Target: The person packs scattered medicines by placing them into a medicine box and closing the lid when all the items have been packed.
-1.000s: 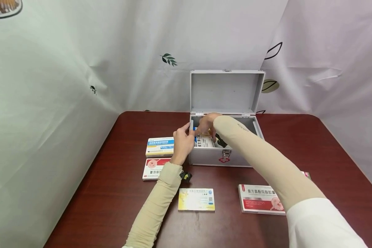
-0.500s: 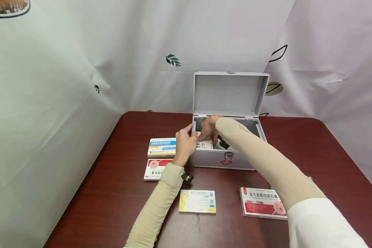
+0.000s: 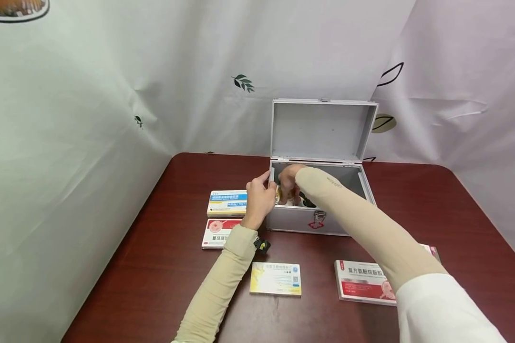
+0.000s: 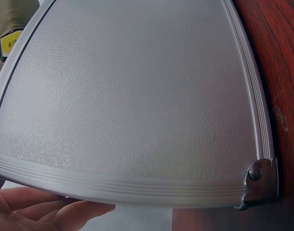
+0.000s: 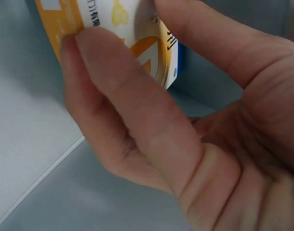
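A silver metal medicine case point(image 3: 292, 220) stands on the table with its lid raised. My left hand point(image 3: 260, 200) grips its left rim near the back. In the left wrist view, fingertips point(image 4: 84, 211) show past the edge of the case wall point(image 4: 127, 106). My right hand point(image 3: 288, 181) reaches down inside the left part of the case. It pinches a white-and-yellow medicine box point(image 5: 120, 14) between thumb and fingers, close to a case wall. A blue edge point(image 5: 180, 60) shows just behind that box. The right hand hides most of the box in the head view.
Left of the case lie a blue-and-white medicine box point(image 3: 227, 197) and a red-and-white one point(image 3: 216, 233). A yellow-and-white box point(image 3: 276, 279) lies in front. At right is another red-and-white box point(image 3: 365, 281), with one more point(image 3: 431, 251) partly behind my right sleeve.
The right hand has moved lower into the case with the medicine box, whose white printed face now shows less. The left hand stays at the rim. The whole view has shifted slightly.
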The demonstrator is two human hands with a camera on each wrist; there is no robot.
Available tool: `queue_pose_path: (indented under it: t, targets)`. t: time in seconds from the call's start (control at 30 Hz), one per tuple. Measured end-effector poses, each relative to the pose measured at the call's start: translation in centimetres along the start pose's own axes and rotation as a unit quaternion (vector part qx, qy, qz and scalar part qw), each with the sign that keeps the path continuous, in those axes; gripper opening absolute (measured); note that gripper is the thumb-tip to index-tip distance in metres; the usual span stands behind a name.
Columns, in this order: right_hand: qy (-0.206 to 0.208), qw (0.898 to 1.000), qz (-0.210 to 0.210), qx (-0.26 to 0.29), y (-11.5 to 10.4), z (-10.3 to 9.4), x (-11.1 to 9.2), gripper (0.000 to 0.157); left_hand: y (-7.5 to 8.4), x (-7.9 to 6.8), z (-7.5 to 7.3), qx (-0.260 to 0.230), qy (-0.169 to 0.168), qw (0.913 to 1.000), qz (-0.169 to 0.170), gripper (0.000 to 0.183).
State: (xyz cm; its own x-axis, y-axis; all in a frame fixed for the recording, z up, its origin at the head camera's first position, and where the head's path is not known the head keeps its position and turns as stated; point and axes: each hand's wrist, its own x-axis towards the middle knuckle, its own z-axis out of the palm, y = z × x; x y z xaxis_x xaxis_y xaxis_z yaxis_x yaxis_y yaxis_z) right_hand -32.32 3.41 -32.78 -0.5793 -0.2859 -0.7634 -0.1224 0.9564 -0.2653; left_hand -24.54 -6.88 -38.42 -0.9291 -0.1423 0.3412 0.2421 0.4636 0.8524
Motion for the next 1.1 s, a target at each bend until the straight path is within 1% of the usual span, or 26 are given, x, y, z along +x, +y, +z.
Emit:
queue_pose_path:
  t: [0.07, 0.13, 0.23, 0.33, 0.43, 0.53, 0.57, 0.6, 0.7, 0.77, 0.8, 0.83, 0.9, 1.0, 1.03, 1.1]
  targets:
    - [-0.005, 1.000, 0.004, -0.019, 0.0, 0.2, 0.1, 0.028, 0.0, 0.0, 0.1, -0.001, -0.002, 1.0000, -0.001, 0.037]
    - [-0.004, 0.999, 0.003, -0.043, 0.1, 0.3, 0.2, 0.021, 0.0, 0.0, 0.2, -0.001, 0.000, 1.0000, 0.004, 0.037]
    - [0.005, 0.998, 0.004, -0.069, 0.2, 0.4, 0.3, 0.022, 0.0, 0.0, 0.3, 0.002, 0.004, 0.9999, 0.010, 0.037]
    - [0.008, 0.997, -0.005, -0.075, 0.6, 0.5, 0.2, 0.024, 0.1, 0.0, 0.4, -0.001, 0.000, 0.9999, 0.014, 0.037]
    - [-0.005, 0.998, -0.014, -0.054, 1.0, 0.4, 0.0, 0.028, 0.1, 0.0, 0.6, -0.001, 0.002, 0.9999, 0.016, 0.037]
    - [-0.010, 0.999, -0.020, -0.034, 1.6, -0.1, -0.6, 0.042, 0.0, 0.1, 0.6, 0.002, 0.004, 0.9999, 0.015, 0.037]
    - [-0.013, 0.999, -0.025, -0.019, 1.9, -0.4, -0.9, 0.047, 0.0, 0.1, 0.6, 0.004, 0.005, 0.9999, 0.013, 0.038]
    - [-0.013, 1.000, -0.025, 0.007, 2.1, -0.7, -1.1, 0.054, 0.0, 0.1, 0.5, 0.005, 0.004, 0.9999, 0.010, 0.038]
    - [0.004, 0.998, -0.034, 0.048, 3.0, -1.8, -2.0, 0.061, -0.1, 0.2, 0.2, 0.006, 0.001, 0.9999, 0.008, 0.038]
    - [0.018, 0.997, -0.048, 0.065, 3.4, -2.4, -2.9, 0.060, -0.2, 0.1, 0.0, 0.005, 0.000, 1.0000, 0.002, 0.038]
    - [0.029, 0.996, -0.056, 0.060, 3.6, -2.6, -3.6, 0.059, -0.3, 0.0, -0.1, 0.003, -0.001, 1.0000, 0.001, 0.038]
    - [0.042, 0.996, -0.071, 0.039, 3.8, -2.8, -4.4, 0.055, -0.3, 0.0, -0.2, 0.001, -0.002, 1.0000, -0.002, 0.038]
    - [0.064, 0.992, -0.109, 0.007, 4.3, -2.9, -6.3, 0.055, -0.4, 0.0, -0.3, 0.000, 0.000, 1.0000, -0.006, 0.038]
    - [0.101, 0.978, -0.177, -0.040, 5.3, -2.2, -9.2, 0.058, -0.6, -0.2, -0.5, -0.001, -0.002, 1.0000, -0.008, 0.038]
    - [0.117, 0.972, -0.199, -0.052, 5.9, -1.8, -10.1, 0.059, -0.6, -0.2, -0.6, -0.001, -0.002, 1.0000, -0.008, 0.038]
    - [0.154, 0.958, -0.230, -0.074, 7.1, -0.6, -11.8, 0.060, -0.7, -0.3, -0.7, -0.001, 0.000, 1.0000, -0.008, 0.038]
